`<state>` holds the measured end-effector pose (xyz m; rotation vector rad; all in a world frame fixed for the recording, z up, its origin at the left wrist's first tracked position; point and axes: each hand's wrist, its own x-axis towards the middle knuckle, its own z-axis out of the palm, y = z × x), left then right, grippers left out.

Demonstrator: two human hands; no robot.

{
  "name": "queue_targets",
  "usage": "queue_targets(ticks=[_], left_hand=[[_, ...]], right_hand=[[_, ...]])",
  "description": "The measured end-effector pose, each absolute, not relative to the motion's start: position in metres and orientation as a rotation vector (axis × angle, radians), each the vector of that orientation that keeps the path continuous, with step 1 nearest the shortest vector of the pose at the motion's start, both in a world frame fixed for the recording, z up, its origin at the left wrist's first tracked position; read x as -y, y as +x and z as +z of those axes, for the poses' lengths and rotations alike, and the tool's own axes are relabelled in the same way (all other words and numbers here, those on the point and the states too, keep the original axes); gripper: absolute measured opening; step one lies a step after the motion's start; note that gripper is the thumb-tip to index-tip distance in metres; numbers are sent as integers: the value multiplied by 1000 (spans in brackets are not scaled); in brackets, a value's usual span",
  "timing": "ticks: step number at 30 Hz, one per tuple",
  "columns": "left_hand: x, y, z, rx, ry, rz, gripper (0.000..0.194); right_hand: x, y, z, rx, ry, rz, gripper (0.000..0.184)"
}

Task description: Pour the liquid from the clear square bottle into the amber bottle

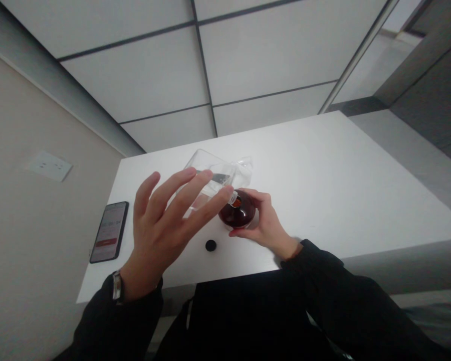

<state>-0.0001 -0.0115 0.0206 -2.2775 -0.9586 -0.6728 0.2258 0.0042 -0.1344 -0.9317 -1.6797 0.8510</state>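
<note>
My left hand (161, 225) is raised over the white table (342, 190), its fingers long and slightly spread round a clear bottle (214, 175). The bottle is tilted, and its neck points down at the mouth of a round dark red bottle (237, 214). My right hand (265, 225) wraps round the right side of the dark red bottle and keeps it upright on the table. A small black cap (210, 245) lies on the table just in front of the two bottles.
A phone (109, 231) with a lit screen lies near the table's left edge. A white wall socket (49, 165) is on the beige wall to the left. A tiled floor and a grey partition lie beyond the table.
</note>
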Motion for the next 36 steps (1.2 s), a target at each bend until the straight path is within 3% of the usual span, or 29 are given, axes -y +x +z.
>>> queue_targets(ticks=[5, 12, 26, 36], left_hand=[[11, 0, 21, 938, -2261, -671, 59], [12, 0, 19, 971, -2283, -693, 70], [13, 0, 20, 931, -2264, -704, 60], [13, 1, 21, 930, -2270, -689, 74]], right_hand=[[-4, 225, -134, 1679, -926, 849, 102], [-4, 226, -132, 1678, -935, 860, 103], [-3, 225, -133, 1725, -881, 744, 103], [-4, 226, -134, 1732, -903, 763, 104]])
